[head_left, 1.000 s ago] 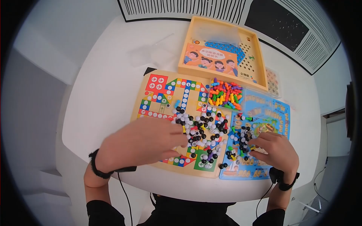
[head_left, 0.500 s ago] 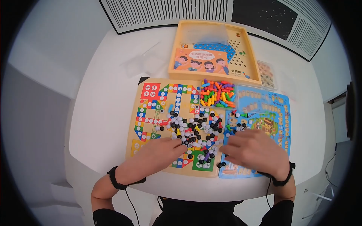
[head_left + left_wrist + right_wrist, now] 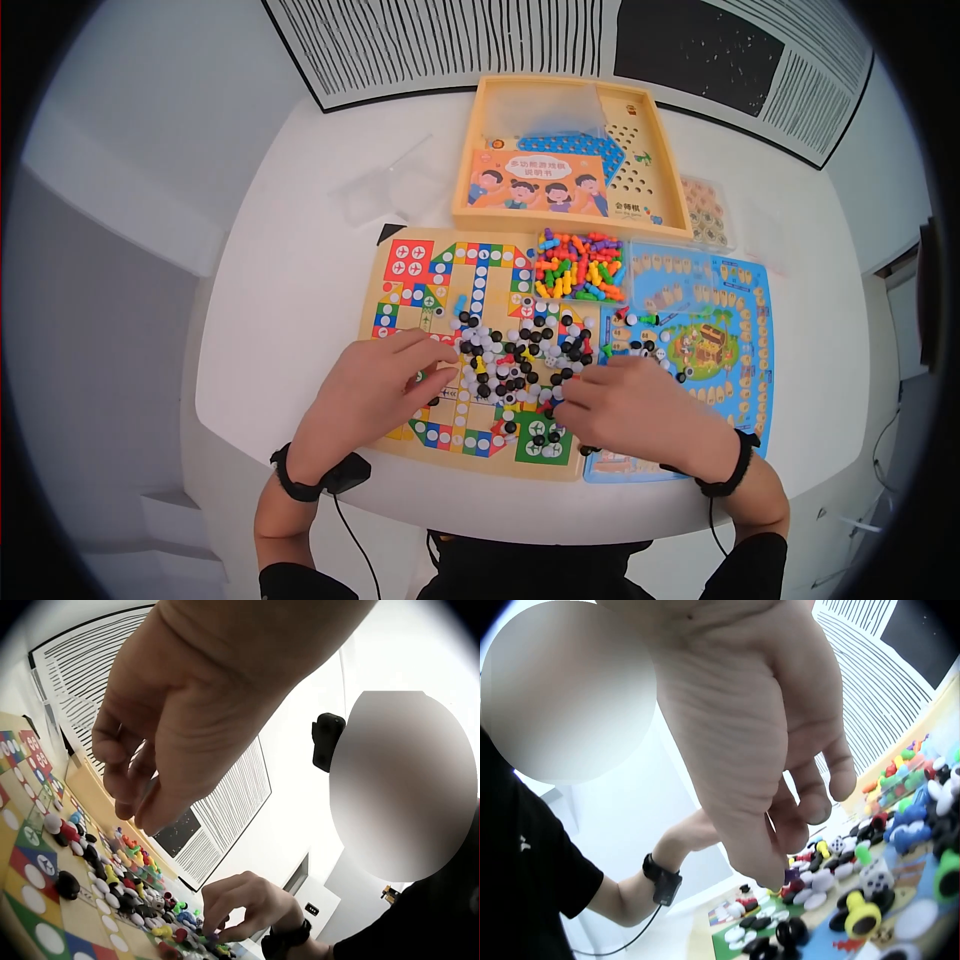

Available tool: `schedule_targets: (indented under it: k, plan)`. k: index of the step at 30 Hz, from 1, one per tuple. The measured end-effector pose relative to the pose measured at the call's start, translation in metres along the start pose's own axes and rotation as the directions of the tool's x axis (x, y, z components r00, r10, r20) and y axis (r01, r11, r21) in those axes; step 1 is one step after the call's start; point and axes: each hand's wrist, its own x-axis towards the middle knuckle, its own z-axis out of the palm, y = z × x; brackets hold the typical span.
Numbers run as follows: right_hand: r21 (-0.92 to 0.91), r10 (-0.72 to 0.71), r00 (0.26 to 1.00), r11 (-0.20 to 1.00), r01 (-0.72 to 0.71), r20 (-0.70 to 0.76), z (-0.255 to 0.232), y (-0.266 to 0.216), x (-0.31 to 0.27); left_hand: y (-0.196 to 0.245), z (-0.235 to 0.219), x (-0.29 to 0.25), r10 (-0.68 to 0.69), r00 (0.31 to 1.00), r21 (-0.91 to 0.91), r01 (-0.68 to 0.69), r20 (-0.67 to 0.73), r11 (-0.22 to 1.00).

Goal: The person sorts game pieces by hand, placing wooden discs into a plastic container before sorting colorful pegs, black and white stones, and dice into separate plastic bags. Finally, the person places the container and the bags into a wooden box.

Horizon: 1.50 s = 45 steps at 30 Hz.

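Observation:
My left hand (image 3: 385, 390) is over the left part of the wooden game board (image 3: 400, 450), left of a pile of black and white game pieces (image 3: 515, 375). In the left wrist view its fingers bend loosely, and nothing shows between them and the thumb. My right hand (image 3: 630, 405) reaches across from the blue game board (image 3: 735, 400) to the pile's right side, fingertips down among the pieces. Close to those fingertips is a purple piece (image 3: 214, 939); I cannot tell whether they grip it. Yellow and red pawns and a white die (image 3: 876, 875) are mixed among the pieces.
Behind the boards, a clear box (image 3: 580, 268) holds colourful pawns. Farther back sits a wooden tray (image 3: 462, 190) with an orange booklet (image 3: 540, 182). Clear plastic packaging (image 3: 390, 185) lies at the back left. More pieces (image 3: 655, 350) are scattered on the blue board.
My left hand has drawn back left from the pile. The right hand has moved left from the blue board to the pile's edge, and fewer pieces lie on the blue board.

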Motion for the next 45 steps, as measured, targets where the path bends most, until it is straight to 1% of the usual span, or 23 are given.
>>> schedule_targets:
  k: [2,3,5,6,8,10,12,13,15,16,18,20,22,24,26,29,31,33,35,36,38,39,45]
  plan:
    - [-0.015,0.135,0.986,0.990,-0.137,-0.102,-0.021,0.010,0.001,0.002,-0.003,-0.001,-0.097,0.995,-0.061,0.097,-0.007,0.993]
    - [-0.016,0.132,0.986,0.991,-0.135,-0.100,-0.029,0.016,0.001,0.001,-0.002,-0.002,-0.099,0.995,-0.062,0.099,-0.008,0.993]
    - [-0.009,0.275,0.910,0.956,-0.292,-0.310,-0.044,0.031,0.003,-0.001,-0.001,-0.002,-0.111,0.993,-0.108,0.106,-0.044,0.988]
    - [-0.009,0.268,0.911,0.958,-0.286,-0.314,-0.044,0.040,0.006,-0.001,-0.002,-0.001,-0.114,0.992,-0.104,0.109,-0.049,0.989]
    - [0.062,0.368,0.805,0.921,-0.385,-0.464,-0.033,0.057,0.010,-0.001,-0.005,0.001,-0.148,0.988,-0.083,0.145,-0.039,0.986]
    - [0.048,0.383,0.798,0.911,-0.409,-0.465,-0.020,0.068,0.006,-0.007,-0.004,0.001,-0.173,0.983,-0.068,0.168,-0.063,0.983]
    - [0.094,0.465,0.796,0.879,-0.468,-0.387,-0.013,0.071,0.000,-0.014,-0.005,0.001,-0.203,0.976,-0.054,0.199,-0.084,0.979]
    - [0.102,0.465,0.798,0.880,-0.464,-0.383,-0.015,0.070,-0.003,-0.017,-0.006,0.000,-0.220,0.974,-0.046,0.217,-0.062,0.975]
    - [0.193,0.549,0.746,0.834,-0.517,-0.376,-0.029,0.066,-0.010,-0.022,-0.003,-0.002,-0.238,0.970,-0.034,0.237,-0.041,0.971]
    - [0.198,0.550,0.745,0.834,-0.515,-0.379,-0.033,0.067,-0.013,-0.024,-0.001,-0.003,-0.242,0.969,-0.021,0.241,-0.044,0.970]
    - [0.197,0.578,0.699,0.811,-0.551,-0.422,-0.041,0.069,-0.020,-0.027,0.002,-0.001,-0.240,0.970,0.000,0.240,-0.044,0.971]
    - [0.211,0.591,0.689,0.802,-0.559,-0.420,-0.048,0.068,-0.024,-0.028,0.005,0.003,-0.202,0.979,0.059,0.204,-0.041,0.977]
    - [0.224,0.612,0.677,0.787,-0.575,-0.410,-0.053,0.065,-0.027,-0.030,0.010,0.006,-0.189,0.982,0.067,0.189,-0.015,0.980]
    - [0.233,0.613,0.675,0.786,-0.572,-0.411,-0.056,0.065,-0.029,-0.032,0.013,0.008,-0.176,0.984,0.074,0.175,0.012,0.982]
    - [0.245,0.620,0.668,0.781,-0.574,-0.412,-0.058,0.062,-0.030,-0.033,0.016,0.011,-0.113,0.992,0.175,0.102,0.051,0.979]
    - [0.244,0.622,0.663,0.779,-0.577,-0.416,-0.059,0.059,-0.028,-0.037,0.019,0.015,-0.130,0.989,0.185,0.115,0.070,0.976]
    - [0.251,0.608,0.682,0.792,-0.557,-0.405,-0.058,0.060,-0.028,-0.036,0.016,0.017,-0.121,0.989,0.176,0.105,0.079,0.979]
    - [0.247,0.606,0.682,0.794,-0.556,-0.410,-0.057,0.060,-0.028,-0.035,0.013,0.020,-0.113,0.990,0.168,0.097,0.088,0.981]
    - [0.242,0.602,0.682,0.795,-0.556,-0.415,-0.057,0.061,-0.028,-0.031,0.007,0.023,-0.177,0.983,0.116,0.172,0.037,0.978]
    - [0.232,0.597,0.686,0.799,-0.555,-0.416,-0.058,0.061,-0.028,-0.030,0.005,0.026,-0.174,0.984,0.119,0.168,0.040,0.979]
    - [0.221,0.593,0.688,0.801,-0.556,-0.419,-0.058,0.060,-0.028,-0.028,0.000,0.037,-0.232,0.972,0.108,0.229,0.019,0.967]
    - [0.231,0.593,0.684,0.801,-0.552,-0.425,-0.056,0.060,-0.027,-0.029,0.000,0.042,-0.230,0.973,0.109,0.227,0.019,0.968]
    - [0.210,0.558,0.695,0.825,-0.525,-0.455,-0.058,0.057,-0.026,-0.040,0.013,0.070,-0.123,0.992,0.137,0.116,0.040,0.984]
